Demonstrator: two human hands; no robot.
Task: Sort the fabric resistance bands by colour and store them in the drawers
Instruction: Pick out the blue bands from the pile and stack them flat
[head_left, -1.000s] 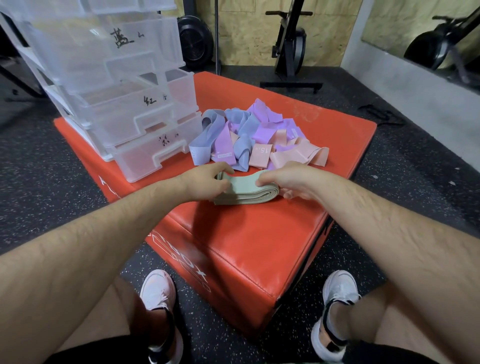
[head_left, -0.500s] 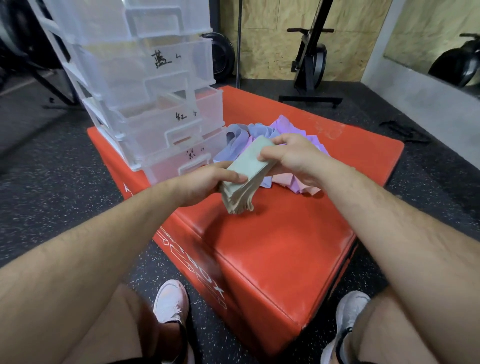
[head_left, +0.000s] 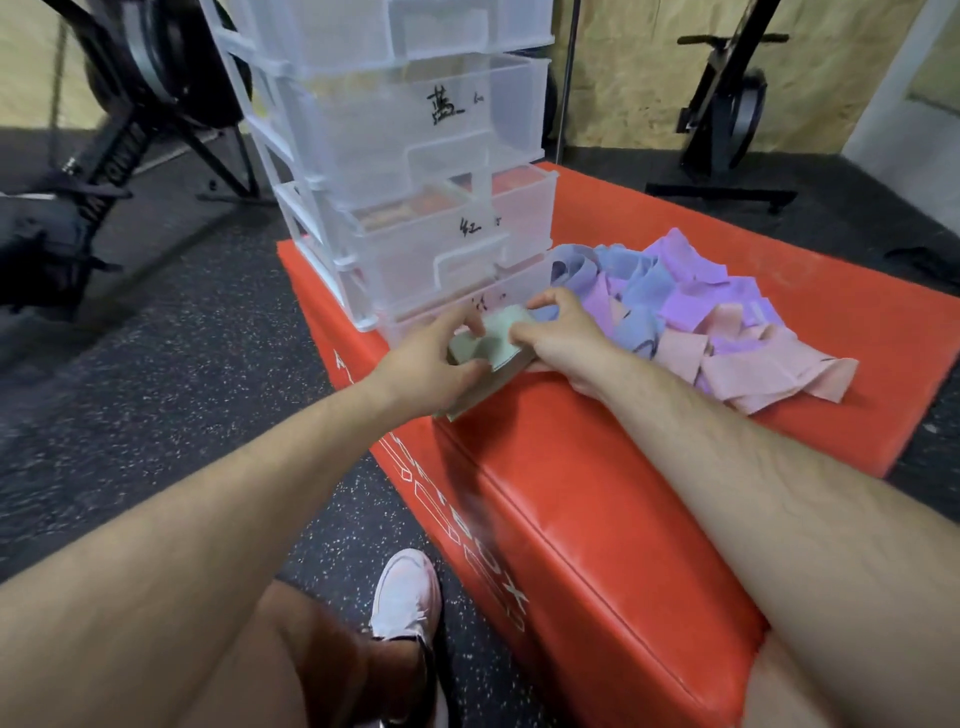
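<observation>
Both hands hold a folded stack of pale green bands (head_left: 493, 340) just in front of the lowest drawer (head_left: 514, 291) of the clear plastic drawer unit (head_left: 395, 156). My left hand (head_left: 431, 358) grips the stack's left end and my right hand (head_left: 561, 338) pinches its right end. A loose pile of blue, purple and pink bands (head_left: 711, 317) lies on the red padded box (head_left: 597, 509), to the right of my right hand. The drawer fronts carry handwritten black marks. The bottom drawer's handle is hidden behind my hands.
The drawer unit stands on the box's far left corner. Black speckled gym floor surrounds the box. An exercise machine (head_left: 119, 119) stands at the left and another (head_left: 727, 104) at the back right. My white shoe (head_left: 405, 592) is beside the box's near side.
I lifted the green stack off the box's front and carried it left and forward to the bottom drawer. The view shifted toward the drawer unit.
</observation>
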